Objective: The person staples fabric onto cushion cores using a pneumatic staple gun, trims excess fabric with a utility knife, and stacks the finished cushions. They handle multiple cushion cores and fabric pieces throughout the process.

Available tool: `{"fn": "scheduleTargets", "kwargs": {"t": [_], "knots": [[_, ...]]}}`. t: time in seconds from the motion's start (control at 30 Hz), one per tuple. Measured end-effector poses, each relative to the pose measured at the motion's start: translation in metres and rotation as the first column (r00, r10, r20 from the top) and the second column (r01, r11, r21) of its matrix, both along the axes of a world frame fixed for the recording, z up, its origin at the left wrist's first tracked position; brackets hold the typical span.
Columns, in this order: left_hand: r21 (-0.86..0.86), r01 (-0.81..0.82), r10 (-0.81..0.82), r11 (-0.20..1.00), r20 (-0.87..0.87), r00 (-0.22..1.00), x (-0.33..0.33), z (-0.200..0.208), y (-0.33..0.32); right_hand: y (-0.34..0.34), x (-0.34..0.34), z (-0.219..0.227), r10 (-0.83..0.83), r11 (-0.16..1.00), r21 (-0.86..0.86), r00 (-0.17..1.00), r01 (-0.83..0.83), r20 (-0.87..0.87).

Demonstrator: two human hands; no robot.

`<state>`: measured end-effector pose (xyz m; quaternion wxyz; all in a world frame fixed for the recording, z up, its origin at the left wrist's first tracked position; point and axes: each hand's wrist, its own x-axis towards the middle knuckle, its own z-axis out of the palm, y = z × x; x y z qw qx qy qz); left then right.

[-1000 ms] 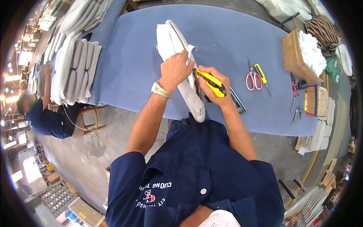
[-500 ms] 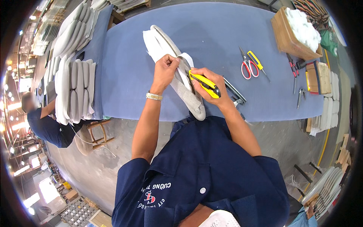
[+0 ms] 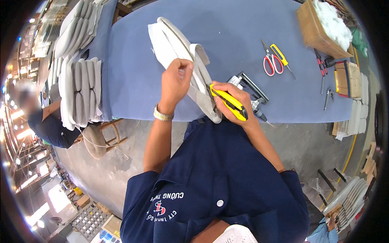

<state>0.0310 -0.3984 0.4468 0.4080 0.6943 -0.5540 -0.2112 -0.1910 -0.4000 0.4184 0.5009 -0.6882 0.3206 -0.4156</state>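
A long, narrow padded cushion [image 3: 174, 34] with pale grey fabric and a white underside lies slanted across the table, its near end at my shirt front. My left hand [image 3: 176, 83] is closed in a pinch at the loose fabric along its middle; the fingertips partly hide what they grip. A light fabric strip [image 3: 199, 56] stands up in a loop right of those fingers. In my right hand [image 3: 235, 97] is a yellow and black utility knife [image 3: 229, 102], its front end against the cushion's right edge near the lower end.
Right of my right hand lies a staple gun [image 3: 255, 89]. Farther right are red-handled scissors [image 3: 272, 65], a yellow-handled screwdriver [image 3: 279, 54], pliers [image 3: 320, 62] and a carton of white stuffing [image 3: 308, 28]. Stacked cushions [image 3: 81, 93] stand at the left, beside another person [image 3: 52, 125].
My right hand and the knife have moved slightly right and down along the cushion's edge. My left fingers have come away from the looped strip. The view has shifted, showing more of the staple gun.
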Motion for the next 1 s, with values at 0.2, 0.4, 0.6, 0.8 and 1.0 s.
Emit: {"fn": "scheduleTargets", "kwargs": {"t": [0.2,0.4,0.6,0.8,1.0], "knots": [[0.177,0.259,-0.298,0.95,0.25,0.921,-0.006,0.003,0.068,-0.007,-0.002,0.003,0.036,0.999,0.011,0.999,-0.036,0.004],[0.054,0.321,-0.324,0.946,0.241,0.915,-0.022,-0.034,0.108,-0.006,0.001,0.004,0.068,0.997,-0.044,0.997,-0.07,-0.037],[0.03,0.389,-0.389,0.921,0.155,0.908,-0.021,-0.024,0.129,-0.008,0.002,0.006,0.057,0.998,-0.006,0.998,-0.058,-0.029],[0.003,0.225,-0.225,0.974,-0.029,0.974,-0.017,-0.028,0.13,-0.004,0.006,0.005,0.033,0.999,-0.037,0.999,-0.035,-0.042],[-0.043,-0.056,0.066,0.997,0.252,0.965,-0.029,0.014,0.042,-0.001,0.008,0.006,0.043,0.995,-0.085,0.996,-0.05,-0.073]]}}
